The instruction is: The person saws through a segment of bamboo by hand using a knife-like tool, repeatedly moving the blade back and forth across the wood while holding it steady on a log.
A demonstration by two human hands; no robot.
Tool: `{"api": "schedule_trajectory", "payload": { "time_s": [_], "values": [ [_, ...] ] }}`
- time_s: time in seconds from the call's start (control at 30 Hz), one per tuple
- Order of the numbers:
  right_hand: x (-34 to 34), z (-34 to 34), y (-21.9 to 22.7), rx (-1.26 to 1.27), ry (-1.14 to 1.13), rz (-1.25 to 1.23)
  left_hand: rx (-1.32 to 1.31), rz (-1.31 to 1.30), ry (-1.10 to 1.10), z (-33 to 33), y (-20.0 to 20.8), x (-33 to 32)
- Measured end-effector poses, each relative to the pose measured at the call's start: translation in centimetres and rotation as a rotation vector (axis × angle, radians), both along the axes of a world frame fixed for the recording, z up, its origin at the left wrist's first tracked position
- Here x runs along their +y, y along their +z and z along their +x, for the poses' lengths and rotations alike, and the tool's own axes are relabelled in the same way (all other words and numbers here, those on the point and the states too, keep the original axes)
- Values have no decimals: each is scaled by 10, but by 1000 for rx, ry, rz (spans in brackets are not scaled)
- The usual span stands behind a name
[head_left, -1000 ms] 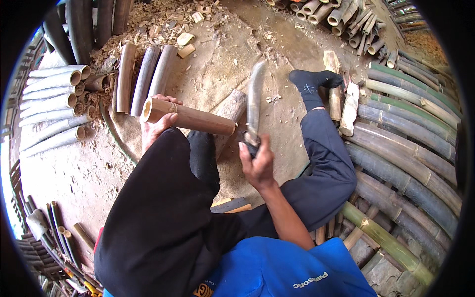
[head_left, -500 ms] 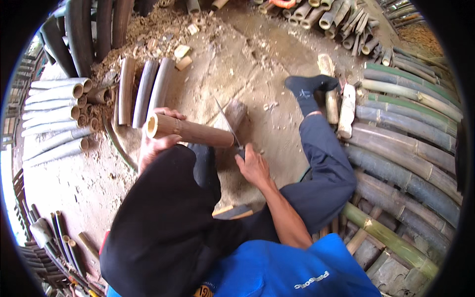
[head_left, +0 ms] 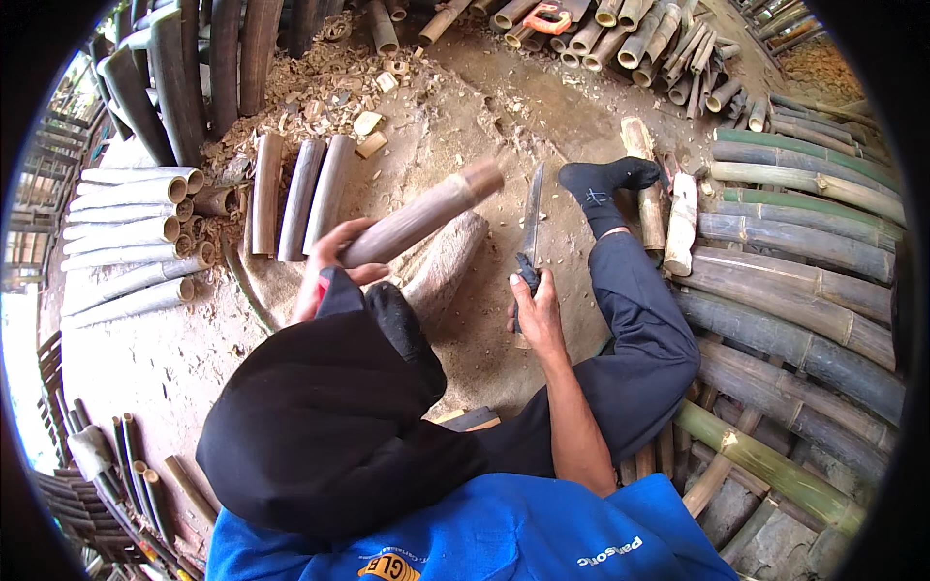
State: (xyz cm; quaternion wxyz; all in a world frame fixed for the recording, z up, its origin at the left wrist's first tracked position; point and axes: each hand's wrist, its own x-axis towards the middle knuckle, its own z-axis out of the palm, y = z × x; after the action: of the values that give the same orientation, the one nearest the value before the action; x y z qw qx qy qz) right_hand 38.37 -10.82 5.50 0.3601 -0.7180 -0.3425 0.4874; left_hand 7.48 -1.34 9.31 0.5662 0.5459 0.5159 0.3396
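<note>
Brown and blurred at its far end, a bamboo tube (head_left: 426,215) is gripped by its near end in the left hand (head_left: 331,259), the fingers curled round it, and is held out by a short log (head_left: 450,266), though whether the two touch cannot be told. The knife (head_left: 532,218) is held by its dark handle in the closed right hand (head_left: 538,315), blade pointed away from the body, with a narrow strip of bare ground (head_left: 511,237) left beside the tube; beyond the blade, room is bounded by a socked foot (head_left: 605,182).
</note>
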Motion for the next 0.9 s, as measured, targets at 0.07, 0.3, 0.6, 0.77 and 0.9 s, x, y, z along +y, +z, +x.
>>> {"api": "schedule_trajectory", "payload": {
  "time_s": [0.07,0.3,0.6,0.77,0.9],
  "values": [
    [2,-8,-1,60,4,35,41,40,30,-23,16,5],
    [0,-30,-12,-436,322,76,-720,-220,488,-27,-73,25],
    [0,-34,7,-352,340,98,-427,-42,390,-27,-6,152],
    [1,-36,6,-328,312,113,-560,-65,320,2,6,110],
    [-9,-49,4,-431,393,164,-701,-278,685,-17,-76,41]
  ]
}}
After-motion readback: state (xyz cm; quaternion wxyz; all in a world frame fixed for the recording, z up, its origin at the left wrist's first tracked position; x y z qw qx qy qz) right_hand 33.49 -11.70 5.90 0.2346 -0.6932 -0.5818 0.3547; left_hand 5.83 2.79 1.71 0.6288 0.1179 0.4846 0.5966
